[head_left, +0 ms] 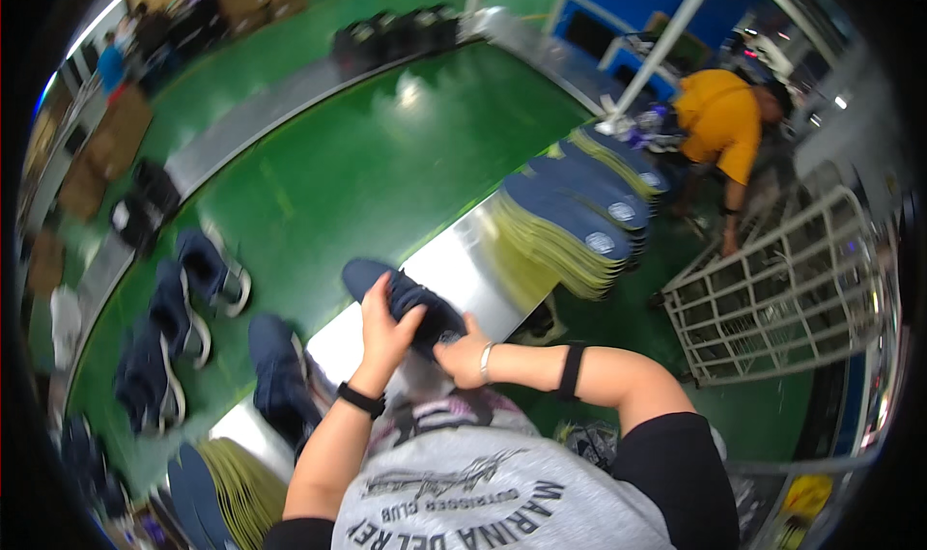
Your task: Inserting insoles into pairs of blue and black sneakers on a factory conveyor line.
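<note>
In front of my body, both hands have hold of a dark navy shoe [369, 276], its toe pointing away to the upper left. My left hand [386, 326] wraps the shoe's near side, thumb across the top by the laces. At the heel end, my right hand [465, 354] is closed around the collar, some of its fingers hidden. A small pale mark shows in the shoe's opening beside the right thumb, like the round marks on the insoles. Another navy shoe [273, 357] rests on the metal ledge [333, 347] left of my left forearm.
Tall stacks of navy-and-yellow-green insoles [560, 217] stand right along the ledge; another insole stack [227, 492] is at lower left. Several navy shoes [169, 309] sit on the green surface [357, 154]. Right, a person in orange [719, 120] bends by a white wire cart [772, 294].
</note>
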Tool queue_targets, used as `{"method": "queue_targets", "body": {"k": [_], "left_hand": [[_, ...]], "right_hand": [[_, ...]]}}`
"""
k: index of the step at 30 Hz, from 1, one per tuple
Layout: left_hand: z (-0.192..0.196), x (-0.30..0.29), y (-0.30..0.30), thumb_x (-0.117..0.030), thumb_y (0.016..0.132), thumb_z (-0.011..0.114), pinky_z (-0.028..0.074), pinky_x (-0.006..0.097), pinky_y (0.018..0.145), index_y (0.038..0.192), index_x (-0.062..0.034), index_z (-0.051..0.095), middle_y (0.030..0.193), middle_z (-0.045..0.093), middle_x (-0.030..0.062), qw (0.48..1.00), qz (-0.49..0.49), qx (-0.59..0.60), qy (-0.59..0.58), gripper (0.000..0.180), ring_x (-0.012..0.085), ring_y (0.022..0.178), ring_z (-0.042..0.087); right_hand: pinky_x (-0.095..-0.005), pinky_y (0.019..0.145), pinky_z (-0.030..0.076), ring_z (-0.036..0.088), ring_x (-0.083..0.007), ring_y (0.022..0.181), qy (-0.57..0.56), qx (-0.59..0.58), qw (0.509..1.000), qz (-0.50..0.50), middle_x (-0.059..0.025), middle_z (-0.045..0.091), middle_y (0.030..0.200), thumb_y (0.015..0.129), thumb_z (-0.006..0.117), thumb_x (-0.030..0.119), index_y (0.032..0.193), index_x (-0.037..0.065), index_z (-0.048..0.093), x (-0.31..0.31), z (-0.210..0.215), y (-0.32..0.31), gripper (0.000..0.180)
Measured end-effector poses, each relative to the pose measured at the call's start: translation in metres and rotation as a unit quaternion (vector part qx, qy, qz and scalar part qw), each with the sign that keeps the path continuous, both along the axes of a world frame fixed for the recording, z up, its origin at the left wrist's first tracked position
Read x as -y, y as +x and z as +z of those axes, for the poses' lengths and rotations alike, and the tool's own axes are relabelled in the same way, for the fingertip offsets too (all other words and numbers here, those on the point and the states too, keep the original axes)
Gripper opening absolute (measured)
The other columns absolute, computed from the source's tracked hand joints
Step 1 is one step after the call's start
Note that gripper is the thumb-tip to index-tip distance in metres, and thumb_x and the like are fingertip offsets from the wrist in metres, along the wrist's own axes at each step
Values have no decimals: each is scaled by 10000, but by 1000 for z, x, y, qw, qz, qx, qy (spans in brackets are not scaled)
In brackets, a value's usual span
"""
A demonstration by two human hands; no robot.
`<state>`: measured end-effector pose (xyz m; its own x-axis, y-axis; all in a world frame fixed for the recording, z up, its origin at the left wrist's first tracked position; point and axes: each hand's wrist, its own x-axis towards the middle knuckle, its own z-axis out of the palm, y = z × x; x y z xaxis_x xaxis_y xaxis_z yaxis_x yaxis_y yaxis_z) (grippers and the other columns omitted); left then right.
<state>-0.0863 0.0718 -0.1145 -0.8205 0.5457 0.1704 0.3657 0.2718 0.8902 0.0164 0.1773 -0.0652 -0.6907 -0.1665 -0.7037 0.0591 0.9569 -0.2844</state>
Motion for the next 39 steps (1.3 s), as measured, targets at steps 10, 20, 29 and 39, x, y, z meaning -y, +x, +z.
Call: {"method": "queue_targets", "body": {"k": [10,20,29,39], "left_hand": [[14,34,6,-25,666,561,424,383,749,1183,-7,365,881,548,151,991,21,-108,-78,554,319,854,510],[20,36,-37,-54,677,600,442,280,658,1231,-5,340,792,548,92,986,-50,155,-27,614,182,769,550],[14,26,-48,-24,641,612,384,213,524,1233,26,336,765,505,37,918,-45,393,40,655,98,624,492],[18,29,-44,-41,642,620,415,226,568,1242,-2,335,808,513,57,924,-42,378,43,665,125,679,520]], "right_hand": [[-358,677,403,475,-282,817,-73,-482,849,-204,-119,466,841,688,639,127,830,15,487,-3,-2,-8,236],[-311,849,367,430,-241,1002,-342,-304,828,-323,-143,460,1022,771,606,296,876,-20,594,-33,-55,-61,332],[-268,830,342,485,-147,894,-442,-92,770,-450,-54,498,938,791,591,259,862,-7,616,-37,-43,-74,276],[-248,659,389,499,-141,764,-406,-190,786,-426,-57,538,779,765,600,232,756,-14,593,-31,-50,-73,246]]}}
